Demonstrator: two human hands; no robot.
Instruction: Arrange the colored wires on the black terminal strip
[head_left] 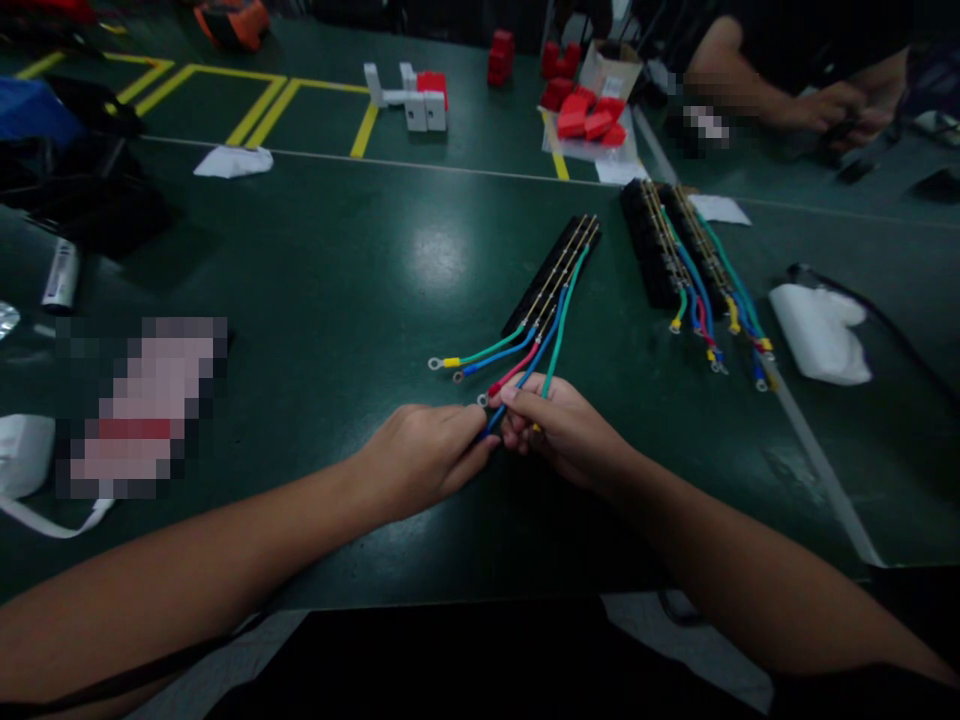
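Observation:
A black terminal strip (551, 275) with brass-coloured bars lies at a slant on the table in front of me. From its near end run green, blue and red wires with ring lugs. My left hand (439, 445) is closed on the lower end of a blue wire (553, 335). Beside it, my right hand (551, 415) pinches the same blue wire a little higher up. A longer green wire (564, 320) passes behind my right fingers, and a yellow sleeve shows below them. The red wire (517, 370) ends in a ring lug close to my fingers.
Two similar wired strips (651, 245) lie to the right, near a white adapter (821, 330). Red plastic parts (592, 115) and grey-white parts (425, 105) sit at the back. A blurred-out phone-like object (142, 410) is on the left. Across the table, another person's hands (847, 115) handle something dark.

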